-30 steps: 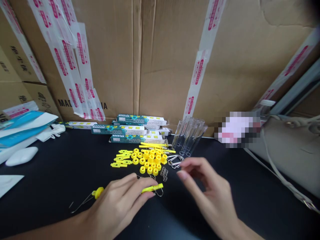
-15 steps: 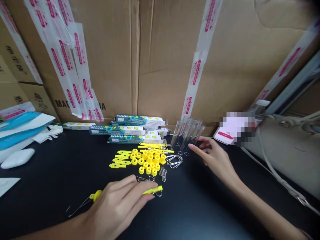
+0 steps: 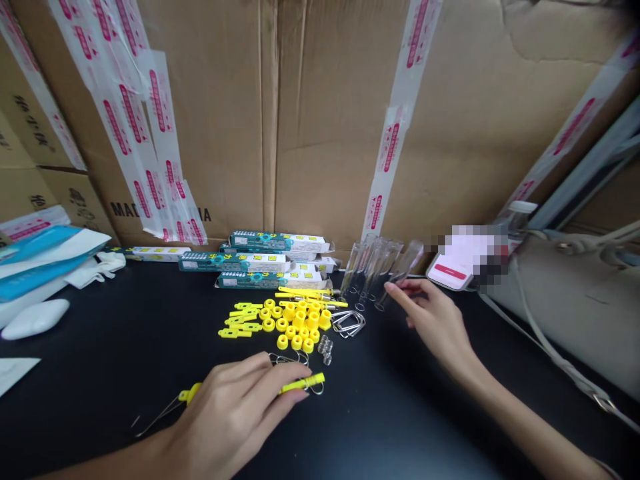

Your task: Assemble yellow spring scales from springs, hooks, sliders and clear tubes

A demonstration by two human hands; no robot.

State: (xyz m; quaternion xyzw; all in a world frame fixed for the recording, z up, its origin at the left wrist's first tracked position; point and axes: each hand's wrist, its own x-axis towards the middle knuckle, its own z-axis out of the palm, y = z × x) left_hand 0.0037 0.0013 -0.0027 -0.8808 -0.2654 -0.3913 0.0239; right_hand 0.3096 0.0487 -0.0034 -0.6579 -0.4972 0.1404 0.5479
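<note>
My left hand (image 3: 240,400) is closed around a slim yellow plastic rod (image 3: 311,382) with a wire loop at its end. Behind that hand, a yellow cap-like piece (image 3: 188,394) with a long bent wire (image 3: 157,417) sticks out; whether it joins the rod is hidden. My right hand (image 3: 437,320) pinches a clear plastic tube (image 3: 409,261) between thumb and fingers, tilted and slightly apart from the other clear tubes (image 3: 370,267). Left of the tubes lie yellow rings and caps (image 3: 299,320), flat yellow pieces (image 3: 243,327), yellow rods (image 3: 305,293) and bent metal wires (image 3: 350,324).
Narrow printed boxes (image 3: 265,279) are stacked against a large cardboard wall (image 3: 325,133). Small clear pieces (image 3: 326,348) lie near the yellow caps. Blue-and-white packets (image 3: 45,260) and a white case (image 3: 37,319) are at left; a phone (image 3: 445,272) and bag (image 3: 575,313) at right.
My right hand has taken hold of one clear tube and drawn it a little to the right, away from the group. My left hand has hardly moved.
</note>
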